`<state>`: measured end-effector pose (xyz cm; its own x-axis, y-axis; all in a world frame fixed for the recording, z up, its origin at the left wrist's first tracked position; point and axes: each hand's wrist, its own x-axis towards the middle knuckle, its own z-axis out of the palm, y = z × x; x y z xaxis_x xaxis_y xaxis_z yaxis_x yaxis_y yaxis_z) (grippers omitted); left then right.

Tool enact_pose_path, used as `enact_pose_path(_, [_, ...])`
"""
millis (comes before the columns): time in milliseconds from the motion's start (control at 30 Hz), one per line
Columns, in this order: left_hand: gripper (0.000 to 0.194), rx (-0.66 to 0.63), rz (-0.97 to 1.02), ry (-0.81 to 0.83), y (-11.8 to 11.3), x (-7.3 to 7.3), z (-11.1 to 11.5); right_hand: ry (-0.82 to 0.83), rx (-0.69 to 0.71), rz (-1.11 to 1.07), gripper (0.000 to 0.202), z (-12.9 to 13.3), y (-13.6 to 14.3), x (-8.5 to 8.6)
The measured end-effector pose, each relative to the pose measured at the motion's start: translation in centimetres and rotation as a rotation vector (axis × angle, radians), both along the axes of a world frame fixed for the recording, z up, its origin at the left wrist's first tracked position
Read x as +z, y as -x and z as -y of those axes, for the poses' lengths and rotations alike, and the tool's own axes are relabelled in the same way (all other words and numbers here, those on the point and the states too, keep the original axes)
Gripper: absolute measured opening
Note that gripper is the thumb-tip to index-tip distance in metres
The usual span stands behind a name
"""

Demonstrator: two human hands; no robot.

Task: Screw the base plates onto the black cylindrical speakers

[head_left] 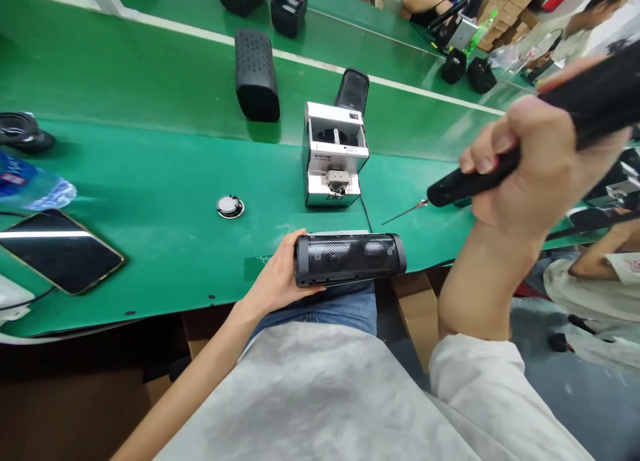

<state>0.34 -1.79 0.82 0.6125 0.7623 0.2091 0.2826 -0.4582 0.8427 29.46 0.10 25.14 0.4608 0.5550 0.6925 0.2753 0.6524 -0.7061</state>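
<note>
My left hand (280, 274) grips the left end of a black speaker (353, 259) at the bench's front edge. Two mesh areas show on the speaker's upward face. Raised on the right, my right hand (530, 161) is wrapped round a black electric screwdriver (475, 177). Its thin bit points left and down, above the bench and apart from the speaker. Beyond the speaker stands a silver screw feeder (335, 157) with an open top. A small round silver-and-black part (231, 207) lies to its left.
On the left are a phone (63, 251), a plastic bottle (30, 181) and a black coiled item (23, 133). Black speaker housings (257, 74) stand farther back. A white-edged ledge crosses behind the feeder. Other people sit at the right and far side, near cardboard boxes (510, 11).
</note>
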Motion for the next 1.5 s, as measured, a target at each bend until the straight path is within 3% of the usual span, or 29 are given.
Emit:
enact_pose_path(133, [0.12,-0.007,-0.013,-0.008,0.1,0.1,0.0,0.067,-0.083,0.043,0.023,3.0,-0.9,0.7])
enact_pose_path(333, [0.12,0.004,-0.043,-0.018,0.1,0.3,0.2,0.116,-0.067,0.074,0.024,3.8,-1.2,0.1])
enact_pose_path(433, [0.117,0.011,-0.033,-0.016,0.2,0.4,0.1,0.113,-0.004,0.018,0.02,3.4,-1.7,-1.3])
enact_pose_path(667, [0.102,0.09,-0.089,0.035,0.3,0.5,0.4,0.13,0.112,-0.048,0.022,2.6,-3.2,-6.5])
enact_pose_path(800, [0.1,0.181,-0.131,0.096,0.2,0.2,0.4,0.219,0.138,-0.064,0.029,3.1,-3.5,-7.7])
enact_pose_path(900, [0.102,0.208,-0.135,0.099,0.0,0.6,0.7,0.256,0.186,-0.076,0.037,3.4,-3.7,-7.8])
enact_pose_path(1033, [0.096,0.202,-0.124,0.095,-0.1,1.0,1.0,0.189,0.221,-0.097,0.032,3.3,-3.9,-7.8])
enact_pose_path(1200, [0.101,0.157,-0.14,0.075,0.4,0.2,0.2,0.167,0.187,-0.09,0.029,2.8,-4.2,-7.7])
enact_pose_path(1367, [0.106,0.074,-0.076,0.013,0.0,0.0,0.2,0.248,0.225,-0.059,0.033,2.9,-3.9,-6.1])
enact_pose_path(1500, [0.12,0.017,-0.026,-0.006,-0.2,-0.1,0.1,0.318,0.301,-0.023,0.046,0.8,-2.0,-4.9])
